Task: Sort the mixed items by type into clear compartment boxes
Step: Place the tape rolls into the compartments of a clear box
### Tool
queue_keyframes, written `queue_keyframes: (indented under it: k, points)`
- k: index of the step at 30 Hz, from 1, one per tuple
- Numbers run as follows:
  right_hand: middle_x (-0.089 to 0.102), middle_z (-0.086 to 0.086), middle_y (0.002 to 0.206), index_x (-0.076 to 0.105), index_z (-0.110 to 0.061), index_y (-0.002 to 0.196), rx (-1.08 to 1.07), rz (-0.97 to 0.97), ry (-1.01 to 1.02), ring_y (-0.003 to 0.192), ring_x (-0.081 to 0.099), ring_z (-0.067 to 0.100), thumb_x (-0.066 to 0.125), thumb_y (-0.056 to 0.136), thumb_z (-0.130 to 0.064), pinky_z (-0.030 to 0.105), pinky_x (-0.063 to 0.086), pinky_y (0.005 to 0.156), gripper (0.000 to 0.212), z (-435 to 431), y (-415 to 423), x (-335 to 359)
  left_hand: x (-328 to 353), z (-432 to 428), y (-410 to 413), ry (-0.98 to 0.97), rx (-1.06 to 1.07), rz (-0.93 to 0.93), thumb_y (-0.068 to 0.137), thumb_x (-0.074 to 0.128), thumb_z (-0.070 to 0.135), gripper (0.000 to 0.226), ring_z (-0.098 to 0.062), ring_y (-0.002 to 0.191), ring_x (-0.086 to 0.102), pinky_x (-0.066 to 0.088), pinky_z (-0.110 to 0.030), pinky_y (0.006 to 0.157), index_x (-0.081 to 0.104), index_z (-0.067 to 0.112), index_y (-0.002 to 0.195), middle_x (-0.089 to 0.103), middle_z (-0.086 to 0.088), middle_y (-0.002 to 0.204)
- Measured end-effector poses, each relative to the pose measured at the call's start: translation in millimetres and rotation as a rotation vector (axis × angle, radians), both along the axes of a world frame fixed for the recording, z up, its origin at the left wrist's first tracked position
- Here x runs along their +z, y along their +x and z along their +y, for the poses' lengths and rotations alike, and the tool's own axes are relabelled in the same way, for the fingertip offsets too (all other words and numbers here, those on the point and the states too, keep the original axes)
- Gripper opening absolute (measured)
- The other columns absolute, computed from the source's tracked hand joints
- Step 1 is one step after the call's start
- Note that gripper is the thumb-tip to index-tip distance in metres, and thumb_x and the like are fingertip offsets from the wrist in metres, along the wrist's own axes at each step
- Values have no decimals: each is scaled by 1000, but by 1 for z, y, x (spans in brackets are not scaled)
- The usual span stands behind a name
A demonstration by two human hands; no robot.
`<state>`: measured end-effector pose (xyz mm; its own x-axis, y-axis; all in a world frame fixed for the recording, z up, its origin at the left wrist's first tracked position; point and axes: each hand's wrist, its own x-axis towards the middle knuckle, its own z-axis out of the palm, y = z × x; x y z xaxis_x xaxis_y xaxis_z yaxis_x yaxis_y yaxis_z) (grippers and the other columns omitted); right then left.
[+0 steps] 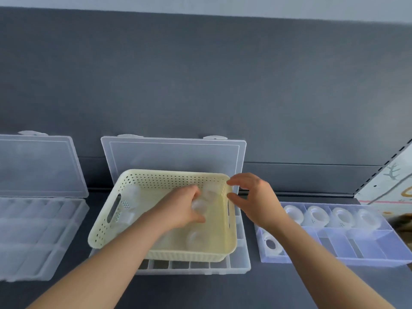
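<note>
Grey table [289, 293]: three compartment boxes [367, 248], one basket [104, 224], two hands [180, 208].

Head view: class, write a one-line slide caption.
Left hand reaches into the cream basket atop a clear compartment box; right hand hovers open.

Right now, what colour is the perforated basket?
Pale cream-yellow basket, seen in the head view.

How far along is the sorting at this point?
Partly done. Five clear rolls already sit in the right box. The left hand is in the basket on a clear item; the right hand hovers open at its rim. A few clear items remain in the basket; the left box looks blurred.
</note>
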<state>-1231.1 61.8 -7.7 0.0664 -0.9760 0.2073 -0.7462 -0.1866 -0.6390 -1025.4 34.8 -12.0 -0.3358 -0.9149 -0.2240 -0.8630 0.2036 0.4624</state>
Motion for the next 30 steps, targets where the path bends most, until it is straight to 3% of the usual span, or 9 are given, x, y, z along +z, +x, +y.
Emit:
queue_keyframes:
  k: [3,6,9,11,13,19,24,27,30]
  points:
    - [63,-7,123,69,-19,115,51,171,-43,96,60,9,66,88,-20,18,45,86,28,-3,20,10,6,-2,30,-16,0,35,71,82,38,70,-11,108,55,45,-24,92,50,22,132,57,6,126]
    - [58,-8,131,61,-22,126,86,368,42,114,56,15,57,93,-23,29,46,94,34,-11,41,13,11,-3,56,-18,-8,54,74,80,35,71,-9,114,54,43,-23,98,48,23,136,54,8,132]
    - [61,-1,120,60,-19,120,70,595,82,104,58,22,49,91,-15,33,51,80,31,-20,56,7,10,-3,73,-17,-21,29,77,78,32,67,-9,115,52,43,-24,98,47,24,136,53,8,132]
    - [59,0,112,60,-18,113,81,697,68,97,57,23,48,90,-11,31,45,66,27,-23,62,1,9,-4,79,-25,-35,-6,78,76,31,64,-8,115,51,42,-21,95,47,24,136,53,9,132]
    - [55,1,109,61,-17,110,104,761,38,93,56,23,48,90,-9,30,38,62,25,-25,65,-2,6,-5,81,-23,-58,-28,79,74,29,59,-9,114,52,42,-21,93,50,23,132,54,10,128]
    - [50,1,115,64,-19,115,144,691,50,97,53,23,55,92,-14,35,52,75,26,-30,67,4,2,-8,77,-48,-142,-83,78,75,32,54,-11,107,54,44,-24,90,55,24,127,58,7,120]
    - [57,0,113,62,-21,114,164,588,96,105,51,21,58,91,-21,32,48,82,24,-26,67,4,0,-10,79,-87,-148,-102,82,70,36,53,-13,112,52,42,-26,94,52,22,130,55,5,125]
    - [63,-4,111,64,-22,113,148,419,161,98,59,17,61,90,-24,29,50,83,23,-22,69,5,2,-7,84,-141,-137,-67,84,68,41,61,-11,117,49,39,-23,96,46,23,137,49,8,131]
    - [66,-3,112,65,-20,114,165,351,212,95,60,15,61,91,-24,22,45,83,24,-23,76,6,8,-4,91,-146,-150,-17,77,74,45,51,-6,109,51,44,-27,95,58,29,122,52,17,118]
